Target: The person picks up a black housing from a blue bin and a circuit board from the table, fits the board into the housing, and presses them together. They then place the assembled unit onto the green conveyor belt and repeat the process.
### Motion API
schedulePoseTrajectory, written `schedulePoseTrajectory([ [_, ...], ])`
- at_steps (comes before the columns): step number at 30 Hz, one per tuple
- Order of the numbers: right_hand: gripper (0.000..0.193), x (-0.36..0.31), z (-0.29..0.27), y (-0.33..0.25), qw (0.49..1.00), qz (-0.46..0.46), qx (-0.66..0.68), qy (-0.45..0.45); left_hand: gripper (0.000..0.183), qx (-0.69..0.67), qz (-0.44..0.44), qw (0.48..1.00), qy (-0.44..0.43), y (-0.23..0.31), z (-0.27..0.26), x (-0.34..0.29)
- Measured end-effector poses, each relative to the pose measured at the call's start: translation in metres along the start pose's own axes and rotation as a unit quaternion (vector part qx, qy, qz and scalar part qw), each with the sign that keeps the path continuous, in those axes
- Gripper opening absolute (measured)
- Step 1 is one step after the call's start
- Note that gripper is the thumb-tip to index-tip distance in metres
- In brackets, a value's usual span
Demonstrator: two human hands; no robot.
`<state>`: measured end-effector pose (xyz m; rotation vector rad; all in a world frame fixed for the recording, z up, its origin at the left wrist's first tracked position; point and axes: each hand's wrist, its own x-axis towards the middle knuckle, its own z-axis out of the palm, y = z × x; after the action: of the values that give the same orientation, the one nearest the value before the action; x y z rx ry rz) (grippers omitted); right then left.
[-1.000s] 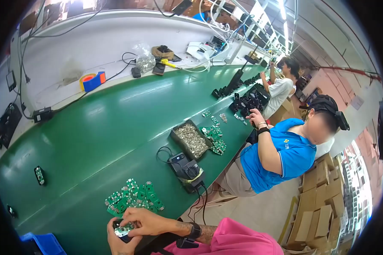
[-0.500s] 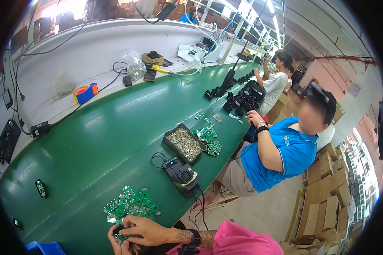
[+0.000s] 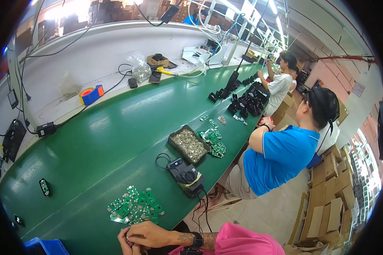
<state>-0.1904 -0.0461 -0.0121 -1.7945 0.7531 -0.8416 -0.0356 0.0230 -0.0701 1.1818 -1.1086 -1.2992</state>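
The left hand [image 3: 124, 243] and right hand [image 3: 152, 233] meet, fingers [image 3: 135, 230] bent together; whether they grasp anything, I cannot tell. Green boards [image 3: 136, 205] lie heaped on the tabletop [image 3: 85, 170] just beyond, between a blue bin [image 3: 47, 245] and a black device [image 3: 186, 175].

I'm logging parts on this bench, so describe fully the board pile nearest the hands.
The pile is a loose heap of green circuit boards, mostly elongated, with small silvery and pale parts on them; they look rigid. They overlap at differing angles on the green table, left of the black device. The right hand is at its near edge; whether they touch is unclear.
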Motion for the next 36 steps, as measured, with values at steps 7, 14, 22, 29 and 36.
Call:
schedulePoseTrajectory([
  [7, 0.017, -0.008, 0.010, -0.008, 0.999, 0.011, 0.025, 0.026, 0.055, -0.017, -0.016, 0.999, 0.029, 0.014, 0.003, -0.005],
  [14, 0.018, -0.001, 0.023, -0.014, 0.998, 0.063, 0.014, 0.003, 0.051, -0.111, -0.023, 0.977, 0.183, 0.049, 0.021, -0.005],
  [22, 0.006, 0.005, -0.008, -0.048, 0.982, 0.145, 0.084, 0.083, 0.051, -0.046, -0.036, 0.992, 0.113, 0.091, 0.022, -0.001],
  [29, 0.005, 0.008, -0.022, -0.051, 0.997, 0.049, -0.028, -0.046, 0.052, 0.010, -0.008, 0.995, 0.094, 0.093, 0.015, -0.011],
  [36, 0.005, 0.011, -0.035, -0.054, 0.996, 0.039, -0.049, -0.055, 0.052, 0.100, 0.016, 0.995, 0.011, 0.092, 0.014, -0.010],
])
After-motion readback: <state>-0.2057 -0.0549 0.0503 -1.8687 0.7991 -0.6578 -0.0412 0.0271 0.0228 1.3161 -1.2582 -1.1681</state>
